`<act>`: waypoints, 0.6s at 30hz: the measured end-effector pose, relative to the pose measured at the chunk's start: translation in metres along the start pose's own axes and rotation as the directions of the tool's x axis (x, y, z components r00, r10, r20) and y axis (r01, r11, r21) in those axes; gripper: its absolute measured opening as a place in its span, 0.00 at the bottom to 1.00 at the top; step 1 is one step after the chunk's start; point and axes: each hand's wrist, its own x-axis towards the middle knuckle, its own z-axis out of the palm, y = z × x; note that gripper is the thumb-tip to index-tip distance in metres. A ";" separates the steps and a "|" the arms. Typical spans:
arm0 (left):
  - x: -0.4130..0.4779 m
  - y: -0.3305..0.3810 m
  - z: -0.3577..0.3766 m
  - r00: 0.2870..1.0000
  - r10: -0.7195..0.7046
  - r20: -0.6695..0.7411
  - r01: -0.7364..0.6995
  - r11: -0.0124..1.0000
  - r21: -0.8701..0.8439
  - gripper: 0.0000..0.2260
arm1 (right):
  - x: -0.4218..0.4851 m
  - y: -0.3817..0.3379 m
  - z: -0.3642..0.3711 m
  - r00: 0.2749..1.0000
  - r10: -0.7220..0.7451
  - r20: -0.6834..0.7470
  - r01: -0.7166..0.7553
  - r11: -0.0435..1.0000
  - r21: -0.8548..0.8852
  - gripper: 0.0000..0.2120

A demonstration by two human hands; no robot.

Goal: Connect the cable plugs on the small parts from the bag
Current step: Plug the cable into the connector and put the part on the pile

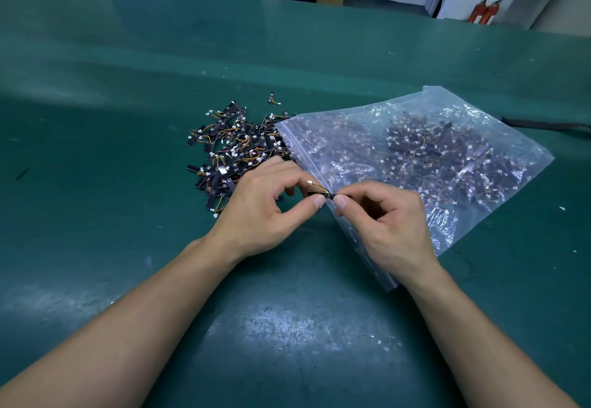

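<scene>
Black strip (330,195) pinched by left hand (265,211), right hand (391,223).

One small black part (329,195) pinched between left hand (259,212) and right hand (387,222), white plug (309,182) up on thin bent wires. Messy pile (236,148) of same parts just beyond, touching clear bag (415,158) on right, lying flat, stuffed with more.

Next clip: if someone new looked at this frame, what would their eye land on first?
Probably the left hand and right hand at centre, pinching one small black part between them, its white plug sticking up. Just beyond the left hand a loose pile of such parts lies on the green table, at the mouth of a large clear bag full of them to the right.
</scene>
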 end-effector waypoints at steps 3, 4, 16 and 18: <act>0.000 0.000 0.000 1.000 0.002 -0.004 -0.002 1.000 0.003 0.05 | -0.001 0.000 0.000 1.000 0.013 -0.003 -0.013 1.000 -0.001 0.04; 0.001 0.000 0.000 1.000 0.005 -0.005 -0.005 1.000 0.010 0.04 | -0.001 -0.001 0.000 1.000 0.015 -0.010 -0.015 1.000 0.002 0.03; 0.000 0.000 -0.001 1.000 -0.019 0.023 0.019 1.000 -0.011 0.04 | 0.000 -0.001 0.000 0.999 0.037 -0.011 -0.037 0.999 -0.006 0.05; 0.000 0.000 0.000 1.000 -0.020 0.018 0.020 1.000 -0.013 0.03 | -0.001 -0.001 0.001 0.999 0.050 -0.011 -0.050 0.999 0.001 0.04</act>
